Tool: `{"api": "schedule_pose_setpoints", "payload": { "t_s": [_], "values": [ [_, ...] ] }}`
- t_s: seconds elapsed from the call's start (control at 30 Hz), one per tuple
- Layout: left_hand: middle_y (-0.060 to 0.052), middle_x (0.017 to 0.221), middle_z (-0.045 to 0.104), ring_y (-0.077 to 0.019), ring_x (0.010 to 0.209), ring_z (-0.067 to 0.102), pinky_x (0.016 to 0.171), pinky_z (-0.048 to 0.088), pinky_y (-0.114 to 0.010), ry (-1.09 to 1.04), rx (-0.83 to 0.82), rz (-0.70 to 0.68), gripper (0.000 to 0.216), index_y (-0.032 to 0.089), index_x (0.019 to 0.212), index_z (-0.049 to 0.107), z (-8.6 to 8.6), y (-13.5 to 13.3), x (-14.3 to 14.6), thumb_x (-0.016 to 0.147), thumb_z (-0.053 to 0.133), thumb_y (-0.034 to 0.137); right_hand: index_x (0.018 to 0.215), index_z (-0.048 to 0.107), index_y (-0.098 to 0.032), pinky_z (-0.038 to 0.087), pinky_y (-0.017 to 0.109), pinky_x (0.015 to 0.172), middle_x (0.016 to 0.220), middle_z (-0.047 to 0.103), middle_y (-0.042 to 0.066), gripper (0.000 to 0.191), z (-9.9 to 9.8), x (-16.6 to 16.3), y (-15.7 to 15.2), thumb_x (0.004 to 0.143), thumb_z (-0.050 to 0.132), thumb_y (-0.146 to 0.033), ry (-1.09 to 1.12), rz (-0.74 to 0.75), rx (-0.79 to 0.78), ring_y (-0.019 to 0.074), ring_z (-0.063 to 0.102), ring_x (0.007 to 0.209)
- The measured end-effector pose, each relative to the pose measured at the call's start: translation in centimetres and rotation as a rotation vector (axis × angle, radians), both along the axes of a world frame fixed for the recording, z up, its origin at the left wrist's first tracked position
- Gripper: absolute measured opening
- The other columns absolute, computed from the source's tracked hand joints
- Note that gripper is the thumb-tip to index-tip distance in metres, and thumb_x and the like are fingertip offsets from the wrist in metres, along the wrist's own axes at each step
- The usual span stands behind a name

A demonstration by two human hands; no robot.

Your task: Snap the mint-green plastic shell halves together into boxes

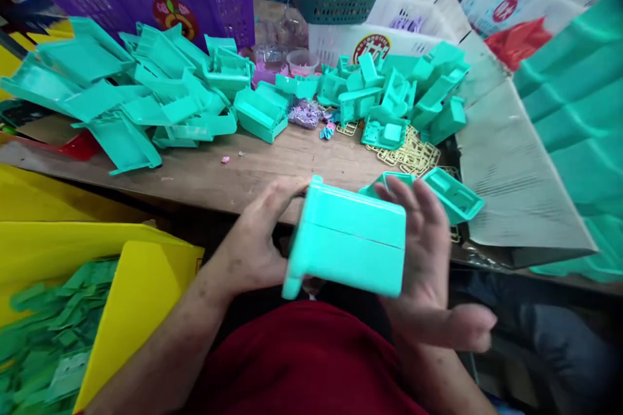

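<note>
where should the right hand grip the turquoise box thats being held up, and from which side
Probably around the plain right end of the turquoise box, coming from the right: that end shows no projecting rim, and the right hand is open beside it, while the left hand holds the rimmed end.

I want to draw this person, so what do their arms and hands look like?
The left grip and right grip are bare hands, with no gloves. The left forearm and right forearm look bare too, and I see no watch or bracelet. The top is dark red, but its sleeves aren't clear.
</note>
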State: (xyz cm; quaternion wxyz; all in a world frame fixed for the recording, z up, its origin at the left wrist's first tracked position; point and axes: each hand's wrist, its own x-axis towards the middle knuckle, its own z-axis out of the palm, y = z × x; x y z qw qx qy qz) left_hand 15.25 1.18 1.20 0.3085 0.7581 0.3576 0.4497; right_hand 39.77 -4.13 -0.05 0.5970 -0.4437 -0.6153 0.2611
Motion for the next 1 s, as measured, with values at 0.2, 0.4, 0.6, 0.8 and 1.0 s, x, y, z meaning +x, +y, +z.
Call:
{"api": "schedule_pose_setpoints", "payload": {
  "t_s": [0.2,0.4,0.6,0.8,1.0],
  "values": [
    [-0.021,0.163,0.062,-0.0454,0.155,0.072,0.133,0.070,-0.065,0.319,0.174,0.115,0.103,0.023,0.186,0.054,2.5,-1.8,0.2,0.090,0.090,0.021,0.143,0.088,-0.032,0.061,0.067,0.135,0.148,0.087,0.014,0.073,3.0,-0.7,0.5,0.127,0.035,-0.079,0.009,-0.158,-0.085,0.0405,0.080,0.149],
    [-0.024,0.169,0.074,-0.0495,0.153,0.075,0.134,0.067,-0.072,0.365,0.283,0.055,0.106,0.022,0.191,0.037,3.3,-3.9,2.6,0.103,0.093,0.041,0.134,0.091,-0.032,0.059,0.065,0.131,0.137,0.088,0.010,0.072,2.8,-0.4,0.4,0.128,0.037,-0.080,0.005,-0.167,0.044,0.0394,0.079,0.141],
    [-0.024,0.166,0.080,-0.0501,0.148,0.083,0.130,0.071,-0.069,0.399,0.242,0.078,0.119,0.020,0.181,0.047,3.3,-4.2,2.5,0.088,0.109,0.061,0.141,0.089,-0.031,0.061,0.056,0.120,0.136,0.091,0.006,0.066,4.2,0.8,-0.4,0.133,0.037,-0.072,-0.143,0.018,-0.058,0.0327,0.082,0.131],
    [-0.030,0.168,0.079,-0.0527,0.151,0.084,0.133,0.071,-0.070,0.356,0.186,0.087,0.151,0.015,0.178,0.046,3.1,-5.1,4.2,0.073,0.097,0.111,0.141,0.088,-0.027,0.066,0.049,0.115,0.140,0.095,0.006,0.060,4.2,0.4,-0.2,0.135,0.039,-0.060,-0.240,0.115,-0.062,0.0277,0.087,0.128],
    [-0.026,0.148,0.089,-0.0477,0.131,0.094,0.111,0.082,-0.060,0.268,0.274,0.171,0.110,0.013,0.166,0.059,2.2,-5.2,5.3,0.097,0.086,0.093,0.122,0.091,-0.025,0.068,0.047,0.103,0.120,0.096,0.006,0.064,3.1,0.6,0.1,0.134,0.039,-0.061,-0.201,0.038,-0.081,0.0269,0.089,0.111]
  ]
}}
